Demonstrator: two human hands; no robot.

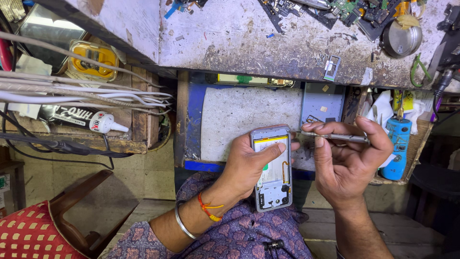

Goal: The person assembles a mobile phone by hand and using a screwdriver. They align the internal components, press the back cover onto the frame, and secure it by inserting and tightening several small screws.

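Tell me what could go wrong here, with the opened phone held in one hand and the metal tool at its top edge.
1. The metal tool in the right hand points at the opened phone near its battery; a slip might gouge it.
2. The left hand holds the phone above the lap, off the worn pad, so it could drop.

Scuffed grey workbench (249, 33); wooden chair (81, 211)
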